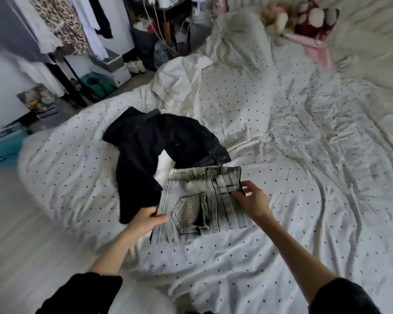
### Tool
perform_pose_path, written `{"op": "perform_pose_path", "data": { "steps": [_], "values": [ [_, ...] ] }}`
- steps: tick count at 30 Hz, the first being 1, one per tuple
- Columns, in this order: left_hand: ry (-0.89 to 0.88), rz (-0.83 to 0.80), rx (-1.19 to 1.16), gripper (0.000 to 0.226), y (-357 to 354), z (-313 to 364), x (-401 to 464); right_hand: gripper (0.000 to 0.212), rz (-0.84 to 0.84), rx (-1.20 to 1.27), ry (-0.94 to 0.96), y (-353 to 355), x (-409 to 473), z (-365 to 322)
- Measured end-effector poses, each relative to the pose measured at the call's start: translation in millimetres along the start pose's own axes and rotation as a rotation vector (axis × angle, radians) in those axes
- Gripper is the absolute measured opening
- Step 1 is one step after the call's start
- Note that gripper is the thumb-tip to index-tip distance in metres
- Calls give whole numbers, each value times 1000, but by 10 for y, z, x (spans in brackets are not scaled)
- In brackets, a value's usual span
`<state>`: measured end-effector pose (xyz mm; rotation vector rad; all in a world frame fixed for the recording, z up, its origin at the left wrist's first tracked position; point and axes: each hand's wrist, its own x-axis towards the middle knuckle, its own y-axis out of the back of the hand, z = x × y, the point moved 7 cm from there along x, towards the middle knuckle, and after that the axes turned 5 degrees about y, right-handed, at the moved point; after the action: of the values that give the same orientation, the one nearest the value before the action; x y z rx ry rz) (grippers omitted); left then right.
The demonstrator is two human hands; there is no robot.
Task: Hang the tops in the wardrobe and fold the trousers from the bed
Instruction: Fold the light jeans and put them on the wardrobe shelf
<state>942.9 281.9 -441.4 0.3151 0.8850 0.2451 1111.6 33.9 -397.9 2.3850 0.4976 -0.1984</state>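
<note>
- We have the grey jeans [204, 200] folded into a packet near the front edge of the bed [304, 155], just beside the black trousers [159, 141].
- Our left hand [145, 220] pinches the packet's left edge; our right hand [252, 200] grips the waistband side.
- We judge the denim thick, fairly stiff and not slippery, so it should keep its folds.
- Best held by both outer edges together, to stop the layers sliding apart.

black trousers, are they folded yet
No, the black trousers lie crumpled and spread on the bed behind the folded grey jeans.
</note>
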Motion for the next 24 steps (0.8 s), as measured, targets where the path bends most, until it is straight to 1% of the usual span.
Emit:
{"op": "perform_pose_path", "data": {
  "steps": [2, 3, 5, 8, 10, 11, 12, 14, 17, 19, 21, 23, 24],
  "values": [
    [1, 109, -91, 25, 347, -376, -345, 31, -75, -10, 76, -377, -194, -398],
    [-5, 114, -91, 25, 368, -439, -375, 30, -89, 0, 79, -425, -229, -451],
    [5, 179, -137, 36, 673, -914, -714, 28, -182, 17, 131, -852, -497, -798],
    [65, 285, -280, 25, 1055, -1743, -1302, 27, -356, 6, 202, -1539, -981, -1235],
    [124, 350, -358, 20, 1207, -2294, -1756, 22, -471, -14, 253, -2006, -1323, -1447],
    [150, 351, -392, 15, 1209, -2481, -1891, 18, -514, -7, 262, -2144, -1447, -1501],
    [190, 371, -447, 13, 1209, -2723, -2109, 14, -578, -6, 278, -2349, -1621, -1567],
    [274, 436, -558, 23, 1156, -3234, -2598, 13, -749, -46, 304, -2797, -2039, -1692],
    [365, 486, -650, 28, 914, -3709, -3149, 32, -975, -156, 382, -3246, -2544, -1817],
    [438, 547, -699, 28, 698, -3995, -3544, 37, -1115, -239, 459, -3505, -2900, -1876],
    [523, 631, -749, 18, 429, -4244, -3943, 32, -1269, -287, 516, -3713, -3299, -1914],
    [575, 691, -791, 17, 199, -4344, -4265, 20, -1395, -323, 532, -3846, -3619, -1911],
    [611, 725, -822, 18, 48, -4380, -4457, 18, -1455, -340, 564, -3897, -3820, -1925]
  ]
}}
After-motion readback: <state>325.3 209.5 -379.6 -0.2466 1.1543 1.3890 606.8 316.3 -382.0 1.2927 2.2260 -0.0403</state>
